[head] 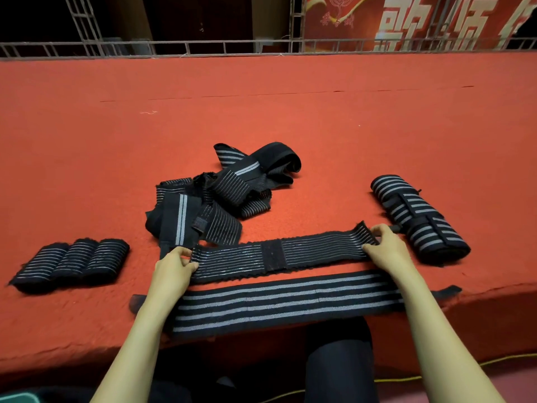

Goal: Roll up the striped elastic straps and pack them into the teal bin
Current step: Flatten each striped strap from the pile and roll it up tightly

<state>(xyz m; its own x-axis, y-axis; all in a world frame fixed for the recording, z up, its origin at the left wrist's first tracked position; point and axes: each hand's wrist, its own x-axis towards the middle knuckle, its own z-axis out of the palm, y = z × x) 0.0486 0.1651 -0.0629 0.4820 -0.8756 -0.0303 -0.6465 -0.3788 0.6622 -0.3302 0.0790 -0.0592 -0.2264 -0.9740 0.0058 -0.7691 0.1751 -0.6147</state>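
Hands, head view: left hand [174,266] and right hand [386,245] each pinch an end of the thin-striped strap [276,254], flat at mid-frame on the red platform [290,97]. Advice: align edges, roll tightly from one end. Teal bin not clearly visible.

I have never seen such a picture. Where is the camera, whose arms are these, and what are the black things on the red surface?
No machine here: a person wears the camera on the head, so you look down on their own arms. The left hand and right hand each hold one end of a flat, thin-striped black elastic strap on the red carpeted surface. Nearer lies a wide-striped black strap; behind, a loose heap of straps; left, three small rolls; right, bigger rolls.
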